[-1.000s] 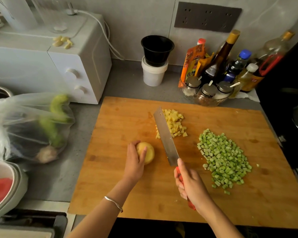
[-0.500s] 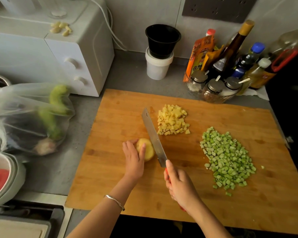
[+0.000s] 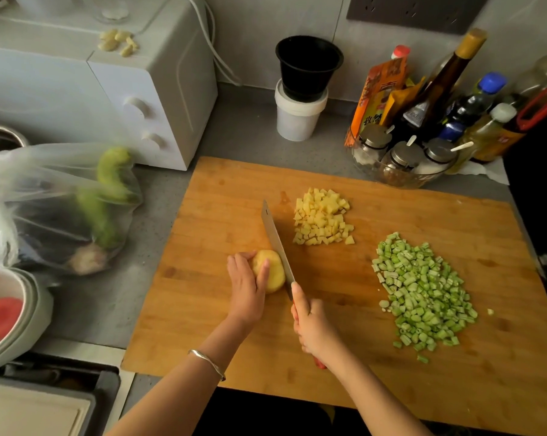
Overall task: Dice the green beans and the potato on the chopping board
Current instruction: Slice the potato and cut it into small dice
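Spanning the counter, the chopping board carries diced green beans at right and potato cubes behind, while the left hand grips the potato piece at its middle and the right hand grasps the knife against it.

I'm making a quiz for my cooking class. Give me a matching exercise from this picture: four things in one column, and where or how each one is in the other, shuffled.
1. potato piece
2. potato cubes
3. bean pieces
4. knife

A. heaped on the right of the chopping board
B. gripped by the right hand
C. held by the left hand
D. heaped in the far middle of the chopping board

Pairs: 1-C, 2-D, 3-A, 4-B
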### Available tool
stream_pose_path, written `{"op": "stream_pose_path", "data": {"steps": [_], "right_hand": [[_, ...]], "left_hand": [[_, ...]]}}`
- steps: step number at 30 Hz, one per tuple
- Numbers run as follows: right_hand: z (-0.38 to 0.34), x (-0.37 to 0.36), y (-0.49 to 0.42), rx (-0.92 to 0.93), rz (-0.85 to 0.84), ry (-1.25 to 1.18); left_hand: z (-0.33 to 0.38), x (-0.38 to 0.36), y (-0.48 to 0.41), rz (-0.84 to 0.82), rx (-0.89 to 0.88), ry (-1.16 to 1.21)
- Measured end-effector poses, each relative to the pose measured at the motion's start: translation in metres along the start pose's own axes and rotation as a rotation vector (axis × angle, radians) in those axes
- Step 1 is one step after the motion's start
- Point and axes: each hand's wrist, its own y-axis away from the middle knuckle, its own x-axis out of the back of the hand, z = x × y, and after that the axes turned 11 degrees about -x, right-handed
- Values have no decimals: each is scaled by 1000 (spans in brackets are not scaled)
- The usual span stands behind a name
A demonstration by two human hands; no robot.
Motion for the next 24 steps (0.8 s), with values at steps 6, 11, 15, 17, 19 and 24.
{"op": "stream_pose_path", "data": {"steps": [6, 11, 15, 17, 19, 24], "right_hand": [[1, 10, 7, 30, -9, -65], [-5, 23, 29, 99, -43, -153], [-5, 20, 36, 119, -57, -149], [-3, 18, 37, 115, -61, -142], [-3, 17, 37, 111, -64, -138], [-2, 14, 36, 108, -65, -116]], "left_hand": [[1, -1, 0, 5, -7, 1], [0, 4, 3, 36, -35, -1], [-3, 6, 9, 28, -32, -48], [-3, 5, 9, 24, -24, -71], [-2, 4, 9, 24, -22, -91], [0, 3, 9, 29, -14, -129]]}}
